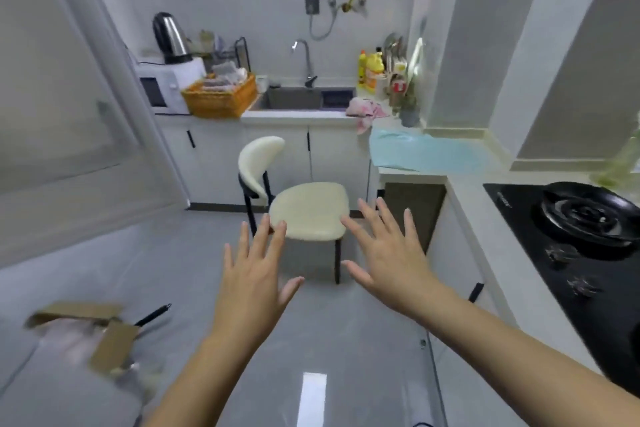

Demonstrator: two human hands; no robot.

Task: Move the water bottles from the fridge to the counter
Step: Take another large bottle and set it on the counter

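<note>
Left hand [252,274] and right hand [388,253] are hovering before the chair [311,211], each grip wide, holding nothing. No water bottles showing; the blurred white panel [69,80] is perhaps the fridge. Worth skirting that chair, picking bare bench [460,187].

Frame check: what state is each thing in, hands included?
left hand, open, holding nothing
right hand, open, holding nothing
cardboard box, flaps open
microwave, door shut
kettle, lid down
burner, unlit
chair, upright
</note>
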